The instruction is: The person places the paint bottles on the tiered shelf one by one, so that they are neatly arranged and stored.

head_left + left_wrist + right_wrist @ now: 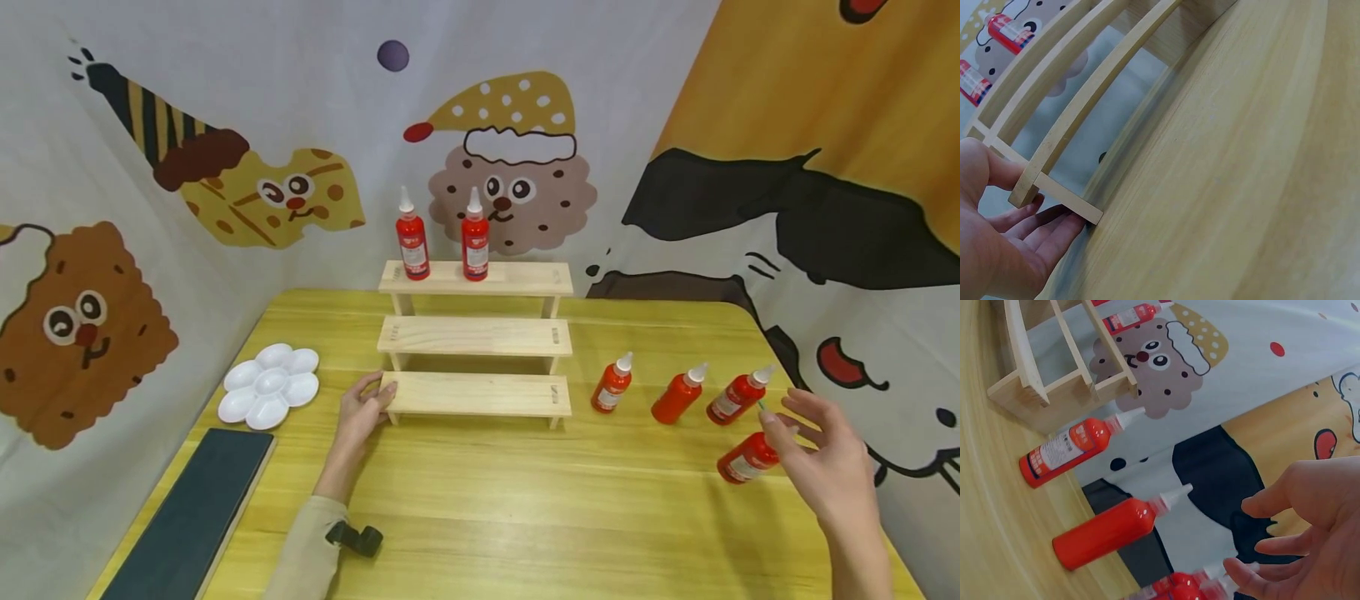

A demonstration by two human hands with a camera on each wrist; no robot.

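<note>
My left hand (363,412) grips the left end of a three-tier wooden display rack (476,393), thumb on the lowest board and fingers beside the leg. Two red squeeze bottles with white nozzle caps stand on the top tier, one at the left (413,246) and one near the middle (476,246). My right hand (821,458), fingers apart and slightly bent, is at the cap end of the nearest red bottle (746,460) on the right; thumb and fingers hide its nozzle. Further red bottles (613,385), (1107,532) stand between it and the rack.
A white flower-shaped paint palette (272,385) lies on the table's left side. In front of it is a long dark board (191,512). A cartoon-printed cloth (315,50) hangs behind the yellow wood-grain table (480,508).
</note>
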